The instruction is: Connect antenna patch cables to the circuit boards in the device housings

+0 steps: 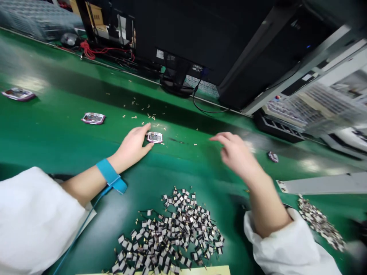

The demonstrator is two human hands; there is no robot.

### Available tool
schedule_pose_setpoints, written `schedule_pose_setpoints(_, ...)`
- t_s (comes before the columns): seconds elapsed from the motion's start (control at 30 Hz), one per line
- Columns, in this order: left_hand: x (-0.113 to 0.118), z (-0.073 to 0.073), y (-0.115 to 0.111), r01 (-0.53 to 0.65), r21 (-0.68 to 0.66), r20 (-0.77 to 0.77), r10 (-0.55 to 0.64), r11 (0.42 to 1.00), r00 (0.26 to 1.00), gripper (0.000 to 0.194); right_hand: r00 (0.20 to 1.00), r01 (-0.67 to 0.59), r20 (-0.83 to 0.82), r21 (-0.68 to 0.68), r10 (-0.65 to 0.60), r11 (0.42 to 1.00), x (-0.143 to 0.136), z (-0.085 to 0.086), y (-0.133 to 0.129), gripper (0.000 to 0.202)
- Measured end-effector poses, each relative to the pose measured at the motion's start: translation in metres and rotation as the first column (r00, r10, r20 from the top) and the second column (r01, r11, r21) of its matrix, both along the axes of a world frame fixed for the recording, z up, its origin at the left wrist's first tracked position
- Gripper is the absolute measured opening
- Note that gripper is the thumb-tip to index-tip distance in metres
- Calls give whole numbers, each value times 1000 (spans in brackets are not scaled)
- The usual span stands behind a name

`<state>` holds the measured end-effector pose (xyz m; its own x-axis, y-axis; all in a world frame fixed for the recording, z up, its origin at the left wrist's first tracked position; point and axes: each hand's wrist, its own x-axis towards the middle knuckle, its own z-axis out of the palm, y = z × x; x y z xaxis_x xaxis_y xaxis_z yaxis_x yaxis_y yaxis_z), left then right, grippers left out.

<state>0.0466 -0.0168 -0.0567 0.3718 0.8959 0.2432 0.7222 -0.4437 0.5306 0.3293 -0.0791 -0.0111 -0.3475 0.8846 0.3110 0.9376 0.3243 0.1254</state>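
Note:
My left hand (pixel 133 147), with a blue wrist strap (pixel 110 173) above it, reaches onto the green bench. Its thumb and forefinger close round the left end of a small open device (pixel 155 138) with a white-and-purple rim and a circuit board inside. Off to the right, my right hand (pixel 236 154) hovers over the bench, slightly blurred. Its forefinger points left, apart from the thumb, and nothing shows between them. Nearer to me lies a big heap of small square grey-and-black parts with short leads (pixel 172 233).
Similar devices lie at left (pixel 93 118), far left (pixel 18 94) and right (pixel 273 156). Tiny pale pieces (pixel 151 116) are scattered beyond my left hand. A dark monitor (pixel 200 34) stands behind, with red cables (pixel 88 49). A pale bar (pixel 323 184) and another heap (pixel 321 221) are at right.

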Motion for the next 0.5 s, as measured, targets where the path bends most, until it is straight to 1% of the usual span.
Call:
schedule_pose_setpoints(0.03, -2, 0, 3, -14, 50, -51, 17, 999, 999, 53, 993, 58, 107, -17, -56, 998, 25, 5, -1, 49)
schedule_pose_setpoints(0.07, -3, 0, 5, -24, 98, -74, 31, 995, 997, 54, 976, 134, 180, -32, -126, 990, 50, 7, -2, 50)
schedule_pose_setpoints(0.1, -4, 1, 5, -35, 147, -76, 47, 989, 996, 52, 954, 229, 215, -71, -209, 971, 72, 6, -3, 51)
schedule_pose_setpoints(0.13, -5, 2, 3, -50, 195, -56, 62, 980, 997, 47, 937, 313, 209, -153, -279, 937, 92, 3, -4, 51)
schedule_pose_setpoints(0.17, -5, 4, 1, -55, 228, -19, 61, 972, 998, 39, 938, 342, 160, -267, -308, 901, 108, -2, -3, 49)
schedule_pose_setpoints(0.2, -5, 5, -2, -42, 238, 29, 36, 970, 999, 32, 942, 336, 105, -355, -319, 873, 119, -7, -3, 48)
schedule_pose_setpoints(0.23, -4, 7, -5, -3, 228, 80, -16, 974, 997, 26, 946, 316, 67, -414, -318, 854, 125, -11, -2, 45)
schedule_pose_setpoints(0.3, -1, 10, -13, 140, 151, 184, -167, 979, 969, 20, 956, 258, -1, -468, -293, 845, 122, -16, 1, 37)
schedule_pose_setpoints(0.33, 2, 11, -18, 221, 81, 244, -234, 972, 941, 19, 961, 229, -32, -477, -276, 849, 114, -16, 3, 35)
schedule_pose_setpoints(0.37, 6, 12, -22, 302, -20, 322, -280, 953, 905, 19, 963, 191, -76, -482, -258, 855, 102, -13, 4, 33)
schedule_pose_setpoints(0.4, 9, 13, -27, 383, -152, 420, -291, 911, 860, 21, 965, 137, -134, -480, -227, 866, 86, -9, 4, 34)
schedule_pose_setpoints(0.43, 12, 13, -32, 465, -301, 535, -256, 833, 805, 26, 964, 65, -198, -472, -177, 879, 67, -5, 4, 34)
schedule_pose_setpoints(0.47, 15, 14, -36, 549, -439, 646, -174, 711, 743, 32, 958, -21, -266, -438, -107, 899, 45, 0, 3, 33)
schedule_pose_setpoints(0.5, 17, 15, -39, 628, -536, 730, -64, 564, 680, 37, 944, -131, -330, -399, -9, 908, 23, 3, 1, 34)
